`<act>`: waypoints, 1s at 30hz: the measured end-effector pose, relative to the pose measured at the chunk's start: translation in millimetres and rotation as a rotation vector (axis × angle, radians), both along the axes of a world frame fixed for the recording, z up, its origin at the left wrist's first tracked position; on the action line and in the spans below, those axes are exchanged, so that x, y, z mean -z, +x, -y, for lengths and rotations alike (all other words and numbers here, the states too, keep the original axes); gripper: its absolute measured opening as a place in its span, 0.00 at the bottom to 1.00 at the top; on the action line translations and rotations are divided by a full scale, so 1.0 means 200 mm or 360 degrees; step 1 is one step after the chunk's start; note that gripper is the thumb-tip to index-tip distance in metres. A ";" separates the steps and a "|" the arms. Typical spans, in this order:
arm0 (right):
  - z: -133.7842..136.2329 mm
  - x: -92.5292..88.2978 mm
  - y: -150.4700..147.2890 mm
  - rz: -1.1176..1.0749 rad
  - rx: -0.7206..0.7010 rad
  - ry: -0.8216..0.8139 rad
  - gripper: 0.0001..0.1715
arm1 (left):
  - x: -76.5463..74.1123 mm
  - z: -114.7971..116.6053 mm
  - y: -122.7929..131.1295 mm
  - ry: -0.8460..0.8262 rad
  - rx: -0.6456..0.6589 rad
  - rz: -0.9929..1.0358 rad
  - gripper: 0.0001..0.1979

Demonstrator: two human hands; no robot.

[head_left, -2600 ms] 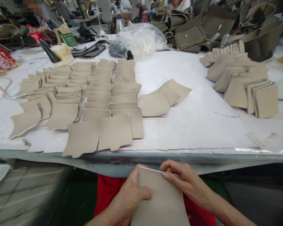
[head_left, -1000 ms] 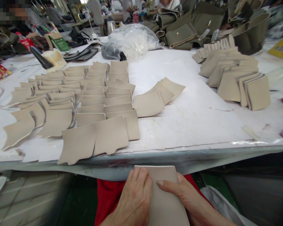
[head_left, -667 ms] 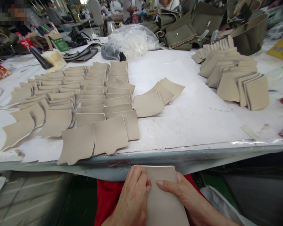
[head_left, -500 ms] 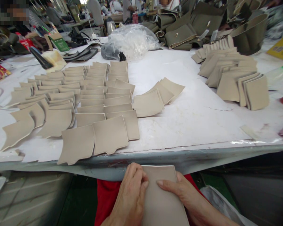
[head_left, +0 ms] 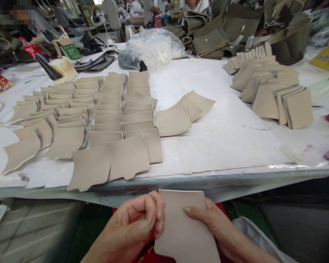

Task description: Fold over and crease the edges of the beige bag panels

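A beige leather-like panel point(head_left: 185, 223) is held over my lap, below the table edge, its top edge straight and its lower left side notched. My right hand point(head_left: 212, 221) grips it along the right side, thumb on the face and fingers behind. My left hand point(head_left: 138, 219) is at the panel's left edge with its fingers curled in and thumb and fingertips together; whether anything small is between them cannot be made out. On the table in front of me, overlapping rows of similar beige panels point(head_left: 128, 157) cover the left side. Several more panels point(head_left: 172, 120) fan out at the middle.
The table point(head_left: 222, 146) has a white paper cover and a grey front edge. Stacked beige pieces point(head_left: 298, 107) lie at the right. Behind are a clear plastic bag point(head_left: 156, 47), dark olive bags point(head_left: 211, 40) and a green box point(head_left: 68, 49). People sit in the background.
My left hand has shifted left and turned, its fingers curling up at the panel's edge, so more of the panel's left side shows. My right hand keeps its grip almost unmoved.
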State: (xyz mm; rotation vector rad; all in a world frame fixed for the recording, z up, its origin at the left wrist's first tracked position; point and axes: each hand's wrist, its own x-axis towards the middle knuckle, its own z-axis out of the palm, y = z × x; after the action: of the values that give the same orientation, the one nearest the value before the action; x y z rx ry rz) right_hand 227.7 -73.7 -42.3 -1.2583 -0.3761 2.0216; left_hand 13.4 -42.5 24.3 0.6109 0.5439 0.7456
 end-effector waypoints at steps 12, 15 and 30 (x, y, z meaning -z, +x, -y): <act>0.00 0.01 0.00 -0.0019 0.0051 0.0000 0.26 | 0.24 0.01 0.11 0.1659 0.0117 -0.1580 0.07; 0.00 0.02 0.00 -0.0023 0.0066 0.0010 0.24 | 0.28 0.03 0.13 0.1771 0.0117 -0.1693 0.09; 0.00 0.02 -0.02 -0.0010 0.0037 0.0016 0.29 | 0.31 0.05 0.17 0.2590 0.0127 -0.2164 0.10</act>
State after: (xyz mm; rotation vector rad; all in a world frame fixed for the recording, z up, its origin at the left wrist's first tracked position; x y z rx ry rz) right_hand 224.7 -73.5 -46.1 -1.2448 -0.3667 2.0013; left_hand 48.3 -53.2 -37.9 2.7310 1.0577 0.4630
